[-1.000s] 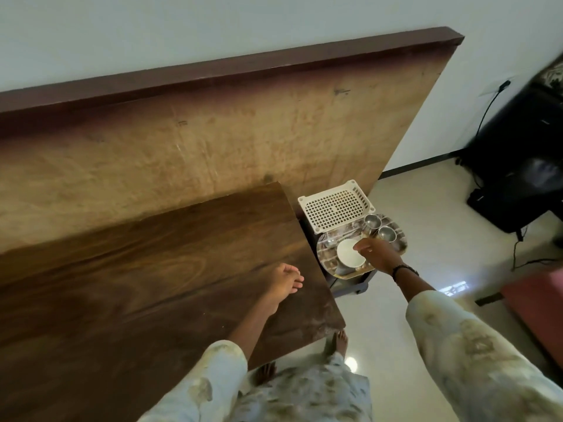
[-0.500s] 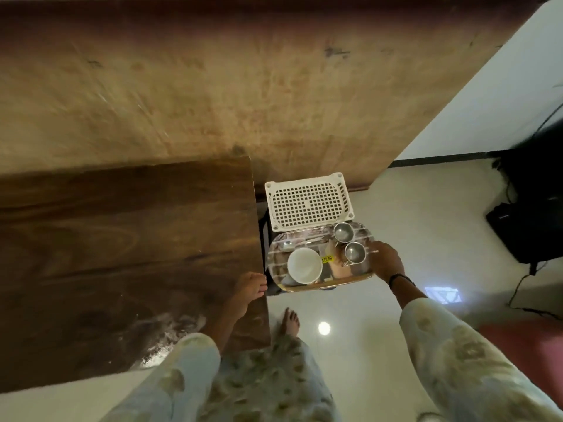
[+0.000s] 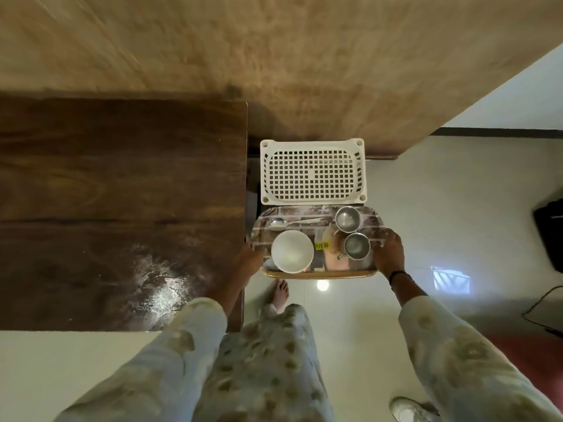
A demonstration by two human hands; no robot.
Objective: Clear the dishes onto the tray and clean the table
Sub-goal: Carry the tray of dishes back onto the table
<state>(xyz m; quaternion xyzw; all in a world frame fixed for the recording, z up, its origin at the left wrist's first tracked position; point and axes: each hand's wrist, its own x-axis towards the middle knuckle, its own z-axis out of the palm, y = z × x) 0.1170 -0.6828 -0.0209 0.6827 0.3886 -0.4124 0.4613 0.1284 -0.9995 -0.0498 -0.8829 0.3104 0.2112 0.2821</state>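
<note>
A patterned tray point(image 3: 316, 213) rests on a low stand to the right of the dark wooden table point(image 3: 122, 193). On the tray are a white bowl point(image 3: 292, 251), a metal spoon point(image 3: 278, 224) and two steel cups point(image 3: 347, 219) point(image 3: 356, 246). My left hand point(image 3: 249, 258) grips the tray's left edge. My right hand point(image 3: 389, 254) grips its right edge. A whitish smear point(image 3: 158, 284) shines on the tabletop near its front right part.
A white perforated plastic crate point(image 3: 312, 172) stands just behind the tray against the tall wooden panel point(image 3: 274, 56). Glossy floor tiles point(image 3: 441, 208) spread to the right. A black object point(image 3: 551, 233) and cables lie at the far right. My bare foot point(image 3: 280, 295) is below the tray.
The view has swung down over the tray. My left hand left the table's corner and took the tray's left edge; my right hand stayed at the right edge.
</note>
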